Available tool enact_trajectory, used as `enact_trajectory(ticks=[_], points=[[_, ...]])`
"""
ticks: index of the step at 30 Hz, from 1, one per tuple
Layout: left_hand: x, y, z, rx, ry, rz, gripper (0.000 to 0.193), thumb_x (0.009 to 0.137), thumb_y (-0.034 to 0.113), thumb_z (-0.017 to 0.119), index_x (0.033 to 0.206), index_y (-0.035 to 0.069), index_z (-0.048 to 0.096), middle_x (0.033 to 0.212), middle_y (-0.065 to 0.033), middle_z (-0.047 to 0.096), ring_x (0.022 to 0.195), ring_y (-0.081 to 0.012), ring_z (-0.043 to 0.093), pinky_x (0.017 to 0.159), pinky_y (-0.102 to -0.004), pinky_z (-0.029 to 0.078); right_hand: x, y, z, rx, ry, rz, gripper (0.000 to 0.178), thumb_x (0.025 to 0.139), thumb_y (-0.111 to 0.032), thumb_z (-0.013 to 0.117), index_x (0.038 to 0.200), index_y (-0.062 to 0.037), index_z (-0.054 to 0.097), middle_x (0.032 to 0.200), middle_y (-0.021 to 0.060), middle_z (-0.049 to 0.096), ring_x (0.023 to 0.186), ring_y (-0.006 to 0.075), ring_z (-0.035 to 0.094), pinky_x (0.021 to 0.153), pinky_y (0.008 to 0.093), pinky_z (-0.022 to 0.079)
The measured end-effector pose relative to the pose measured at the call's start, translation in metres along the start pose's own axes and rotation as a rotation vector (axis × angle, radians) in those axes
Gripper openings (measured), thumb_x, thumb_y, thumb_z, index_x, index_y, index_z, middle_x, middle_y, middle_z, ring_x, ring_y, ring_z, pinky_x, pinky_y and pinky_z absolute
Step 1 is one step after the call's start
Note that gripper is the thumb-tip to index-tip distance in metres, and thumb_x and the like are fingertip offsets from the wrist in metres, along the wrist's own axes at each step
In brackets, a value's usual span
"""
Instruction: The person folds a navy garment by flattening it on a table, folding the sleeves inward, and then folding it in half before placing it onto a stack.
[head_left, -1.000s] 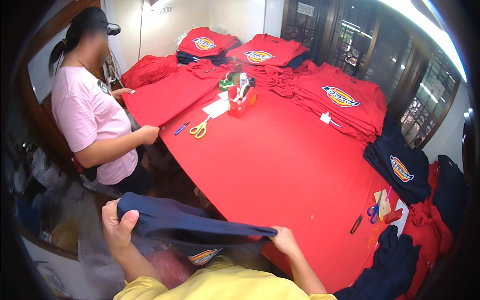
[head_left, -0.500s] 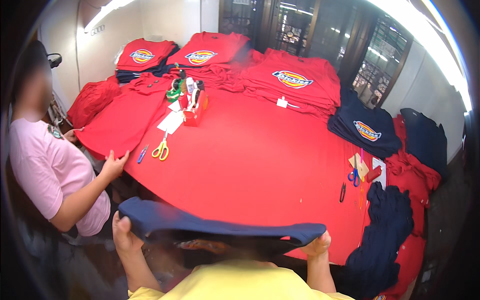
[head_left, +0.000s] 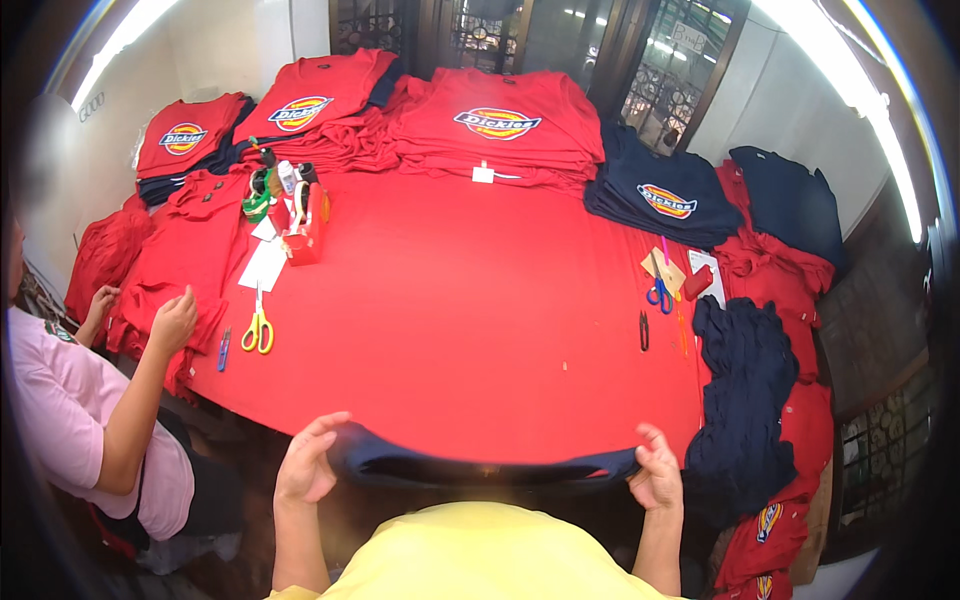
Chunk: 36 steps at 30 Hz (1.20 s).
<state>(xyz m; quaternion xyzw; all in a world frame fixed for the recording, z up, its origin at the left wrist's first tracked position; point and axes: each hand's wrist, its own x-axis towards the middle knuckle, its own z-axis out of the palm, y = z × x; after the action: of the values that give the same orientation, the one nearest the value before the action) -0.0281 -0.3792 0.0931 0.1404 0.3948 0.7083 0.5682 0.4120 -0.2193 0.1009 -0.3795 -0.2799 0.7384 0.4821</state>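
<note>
A navy T-shirt (head_left: 480, 476) stretches between my two hands at the near edge of the red-covered table. My left hand (head_left: 308, 465) pinches one end of it, with some fingers raised. The other end is in my right hand (head_left: 657, 468), fingers curled at the fabric's edge. The shirt shows as a narrow, slightly sagging band, its upper edge over the table edge. Its lower part is dark and partly hidden by my yellow top.
Red shirt stacks (head_left: 497, 125) and a navy stack (head_left: 660, 190) line the back. Scissors with yellow handles (head_left: 258, 330), a red tape dispenser (head_left: 307, 230), blue scissors (head_left: 659, 290) and a crumpled navy pile (head_left: 740, 400) lie on the table. A person in pink (head_left: 75, 420) handles red shirts at left.
My hands have drawn the navy shirt closer to my body and turned its edge up. The whole view has shifted to the right. The co-worker's hand has risen off the red shirt.
</note>
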Motion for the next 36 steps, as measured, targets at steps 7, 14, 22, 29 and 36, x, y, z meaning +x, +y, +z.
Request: enact_trajectory(ticks=[7, 14, 22, 29, 36], points=[[0.036, -0.002, 0.022, 1.155, 0.354, 0.43, 0.023, 0.078, -0.005, 0.06, 0.098, 0.0, 0.07, 0.084, -0.0085, 0.066, 0.085, -0.0155, 0.062, 0.075, -0.0282, 0.046, 0.016, -0.027, 0.033, -0.994, -0.028, -0.297, 0.029, 0.079, 0.009, 0.062, 0.106, 0.0024, 0.067, 0.095, 0.0114, 0.069, 0.084, 0.0127, 0.063, 0.076, 0.0235, 0.049], [0.025, 0.03, 0.056, 1.135, 0.108, 0.671, 0.018, 0.063, -0.005, 0.072, 0.072, 0.001, 0.058, 0.072, -0.0076, 0.054, 0.079, -0.0204, 0.061, 0.075, -0.0332, 0.047, 0.028, -0.076, 0.017, -0.921, -0.076, -0.836, 0.005, 0.078, 0.001, 0.067, 0.079, 0.002, 0.062, 0.087, 0.0073, 0.054, 0.082, 0.0186, 0.058, 0.074, 0.0307, 0.049], [0.145, 0.05, 0.14, 1.022, 0.143, 0.887, 0.023, 0.082, 0.016, 0.072, 0.075, 0.0, 0.056, 0.062, -0.0023, 0.053, 0.058, -0.0087, 0.047, 0.053, -0.0258, 0.038, 0.15, -0.138, 0.055, -1.011, -0.021, -0.801, 0.02, 0.093, -0.017, 0.057, 0.092, 0.0028, 0.061, 0.076, 0.0038, 0.057, 0.068, 0.0102, 0.052, 0.064, 0.0238, 0.041], [0.323, -0.063, 0.03, 1.631, 0.319, 0.45, 0.026, 0.089, 0.027, 0.061, 0.098, 0.003, 0.059, 0.093, -0.0191, 0.067, 0.088, -0.04, 0.064, 0.077, -0.0478, 0.05, 0.294, 0.043, 0.052, -1.624, -0.026, -0.795, 0.033, 0.089, -0.011, 0.055, 0.122, -0.0041, 0.057, 0.125, 0.0168, 0.053, 0.115, 0.0361, 0.049, 0.098, 0.0468, 0.039], [0.343, -0.071, 0.026, 1.816, 0.433, 0.741, 0.022, 0.088, 0.029, 0.06, 0.087, 0.007, 0.055, 0.087, -0.013, 0.059, 0.087, -0.0321, 0.056, 0.081, -0.0463, 0.039, 0.334, 0.087, 0.038, -1.844, 0.031, -0.859, 0.044, 0.091, -0.008, 0.044, 0.135, -0.0065, 0.047, 0.143, 0.0101, 0.044, 0.138, 0.0255, 0.032, 0.114, 0.0508, 0.017]])
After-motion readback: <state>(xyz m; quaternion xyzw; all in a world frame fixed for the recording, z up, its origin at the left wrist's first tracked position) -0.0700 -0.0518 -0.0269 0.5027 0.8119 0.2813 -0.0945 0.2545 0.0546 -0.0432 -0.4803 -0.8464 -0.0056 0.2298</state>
